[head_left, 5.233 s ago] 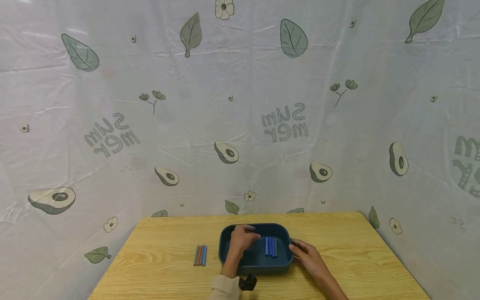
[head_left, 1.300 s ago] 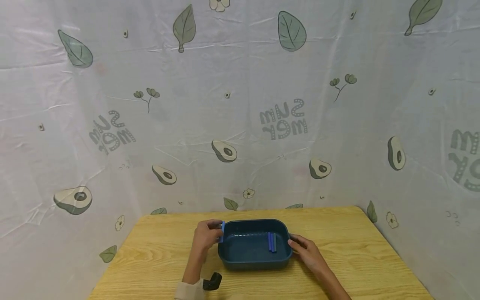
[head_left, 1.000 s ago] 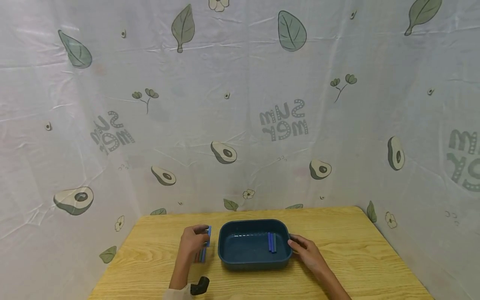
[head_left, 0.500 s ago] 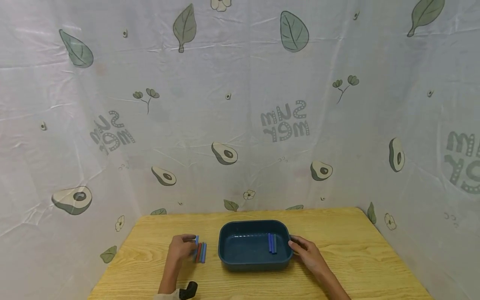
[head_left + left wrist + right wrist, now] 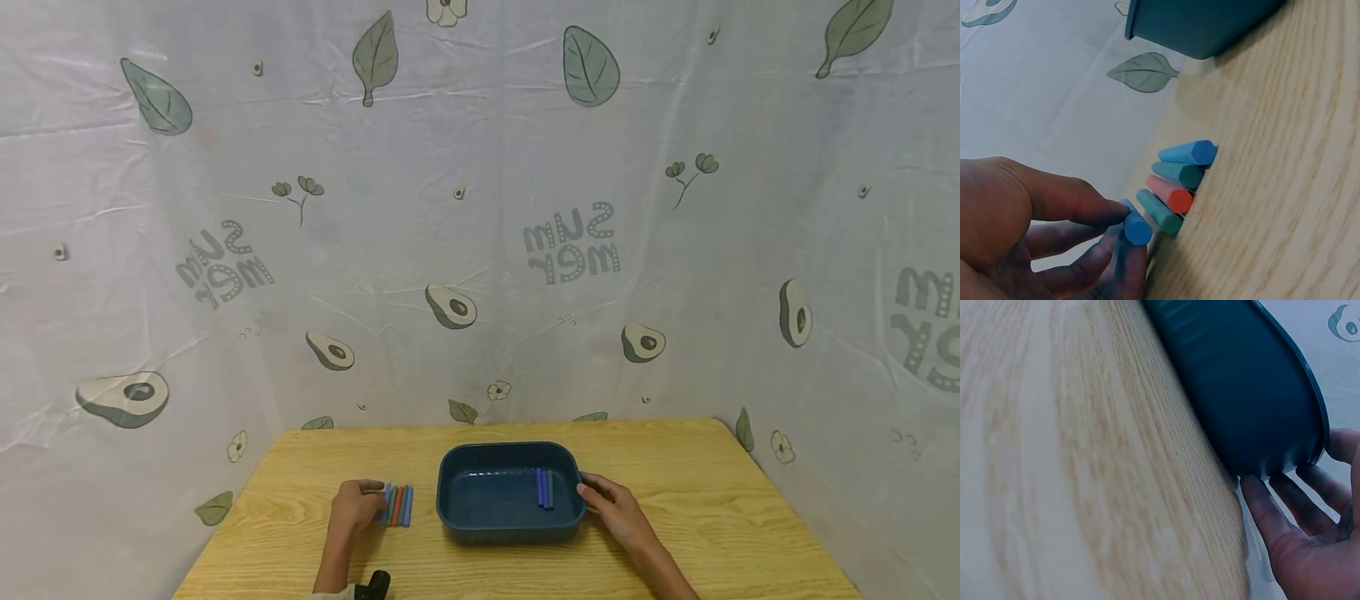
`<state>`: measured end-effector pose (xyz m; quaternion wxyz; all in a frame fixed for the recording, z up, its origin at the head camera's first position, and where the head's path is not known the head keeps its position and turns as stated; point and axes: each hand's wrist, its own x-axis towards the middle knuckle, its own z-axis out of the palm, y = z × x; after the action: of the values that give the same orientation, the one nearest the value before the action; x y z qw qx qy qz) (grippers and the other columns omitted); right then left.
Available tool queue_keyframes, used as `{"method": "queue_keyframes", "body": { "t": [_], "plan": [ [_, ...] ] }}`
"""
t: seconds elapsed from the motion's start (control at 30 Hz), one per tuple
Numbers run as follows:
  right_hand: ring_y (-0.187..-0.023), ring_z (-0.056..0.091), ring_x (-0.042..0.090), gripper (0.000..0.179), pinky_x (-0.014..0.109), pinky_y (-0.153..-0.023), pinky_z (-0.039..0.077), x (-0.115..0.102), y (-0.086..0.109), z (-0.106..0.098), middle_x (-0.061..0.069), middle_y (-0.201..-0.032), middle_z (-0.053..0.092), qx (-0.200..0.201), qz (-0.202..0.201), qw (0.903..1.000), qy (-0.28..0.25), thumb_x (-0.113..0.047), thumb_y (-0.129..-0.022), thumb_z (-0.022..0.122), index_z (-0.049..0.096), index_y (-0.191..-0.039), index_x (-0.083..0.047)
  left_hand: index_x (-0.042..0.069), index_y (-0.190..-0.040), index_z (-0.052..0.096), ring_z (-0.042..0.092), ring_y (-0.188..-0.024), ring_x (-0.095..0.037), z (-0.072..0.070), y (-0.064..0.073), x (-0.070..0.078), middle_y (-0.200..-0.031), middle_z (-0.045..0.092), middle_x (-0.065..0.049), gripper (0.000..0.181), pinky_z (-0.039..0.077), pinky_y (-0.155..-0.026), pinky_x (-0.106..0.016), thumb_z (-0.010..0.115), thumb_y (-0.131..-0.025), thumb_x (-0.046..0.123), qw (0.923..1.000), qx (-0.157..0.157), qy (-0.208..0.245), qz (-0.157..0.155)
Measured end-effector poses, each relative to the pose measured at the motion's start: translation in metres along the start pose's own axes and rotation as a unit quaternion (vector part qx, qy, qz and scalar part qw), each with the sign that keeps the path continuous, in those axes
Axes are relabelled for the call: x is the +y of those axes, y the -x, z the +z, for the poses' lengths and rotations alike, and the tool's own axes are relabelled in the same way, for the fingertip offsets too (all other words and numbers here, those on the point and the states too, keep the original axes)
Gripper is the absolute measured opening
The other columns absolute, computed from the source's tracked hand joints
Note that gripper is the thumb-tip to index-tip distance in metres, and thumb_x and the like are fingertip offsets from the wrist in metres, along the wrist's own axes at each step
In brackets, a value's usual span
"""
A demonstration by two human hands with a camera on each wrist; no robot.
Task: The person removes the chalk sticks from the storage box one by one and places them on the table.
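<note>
The bin (image 5: 510, 536) holds blue and dark chalks (image 5: 544, 490) side by side near its right end. The right hand (image 5: 619, 512) grips that end, fingertips on the outer wall. Left of the bin, the left hand (image 5: 355, 505) pinches 1 blue chalk (image 5: 1138, 231) just beside a row of 4 (image 5: 1178, 200).

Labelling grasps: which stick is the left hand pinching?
The blue stick farthest from the bin, pinched by the left hand; the four sticks beside it, one also blue, lie unpinched.
</note>
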<state>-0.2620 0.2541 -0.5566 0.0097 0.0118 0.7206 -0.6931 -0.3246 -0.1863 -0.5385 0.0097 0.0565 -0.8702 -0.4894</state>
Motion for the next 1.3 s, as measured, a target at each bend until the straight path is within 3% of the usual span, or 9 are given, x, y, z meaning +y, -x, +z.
{"method": "queue_keyframes", "body": {
  "t": [0.27, 0.57, 0.8, 1.07, 1.3],
  "plan": [
    [-0.126, 0.056, 0.037, 0.056, 0.041, -0.089, 0.058, 0.001, 0.001, 0.002, 0.029, -0.145, 0.047, 0.007, -0.005, 1.0000, -0.004, -0.027, -0.101, 0.059, 0.047, -0.144, 0.005, -0.006, -0.111, 0.072, 0.061, -0.081, -0.023, 0.002, 0.001, -0.006, -0.101, 0.072, -0.021, 0.041, 0.050, -0.063, -0.031, 0.066, -0.071, 0.000, 0.9995, 0.009, -0.029, 0.009],
    [-0.126, 0.056, 0.037, 0.056, 0.042, -0.089, 0.058, 0.003, 0.004, 0.004, 0.029, -0.145, 0.047, 0.011, -0.004, 0.9999, -0.001, -0.028, -0.100, 0.060, 0.048, -0.144, 0.004, -0.006, -0.112, 0.071, 0.062, -0.083, -0.026, 0.001, 0.002, -0.008, -0.103, 0.072, -0.022, 0.039, 0.051, -0.065, -0.036, 0.069, -0.074, 0.004, 0.9985, 0.007, -0.048, 0.026],
    [-0.126, 0.056, 0.039, 0.056, 0.043, -0.090, 0.057, 0.004, 0.005, 0.006, 0.031, -0.146, 0.045, 0.009, -0.006, 0.9999, -0.005, -0.027, -0.101, 0.059, 0.046, -0.144, 0.007, -0.007, -0.114, 0.070, 0.062, -0.077, -0.023, 0.001, 0.004, -0.009, -0.102, 0.072, -0.022, 0.040, 0.051, -0.063, -0.035, 0.070, -0.076, 0.005, 0.9986, 0.004, -0.044, 0.028],
    [-0.128, 0.053, 0.043, 0.060, 0.044, -0.092, 0.056, 0.006, 0.008, 0.006, 0.034, -0.147, 0.042, 0.004, -0.014, 0.9999, 0.004, -0.029, -0.101, 0.058, 0.042, -0.145, 0.009, -0.006, -0.115, 0.070, 0.066, -0.083, -0.026, 0.000, 0.005, -0.006, -0.102, 0.073, -0.021, 0.042, 0.054, -0.067, -0.039, 0.071, -0.075, 0.007, 0.9980, 0.006, -0.050, 0.038],
    [-0.128, 0.054, 0.042, 0.060, 0.042, -0.091, 0.057, 0.006, 0.010, 0.007, 0.033, -0.148, 0.041, 0.005, -0.015, 0.9998, 0.009, -0.029, -0.102, 0.056, 0.041, -0.146, 0.008, -0.007, -0.123, 0.065, 0.066, -0.072, -0.026, 0.002, 0.007, 0.003, -0.099, 0.073, -0.019, 0.043, 0.050, -0.058, -0.033, 0.068, -0.083, 0.009, 0.9990, -0.008, -0.009, 0.043]
  ]
}}
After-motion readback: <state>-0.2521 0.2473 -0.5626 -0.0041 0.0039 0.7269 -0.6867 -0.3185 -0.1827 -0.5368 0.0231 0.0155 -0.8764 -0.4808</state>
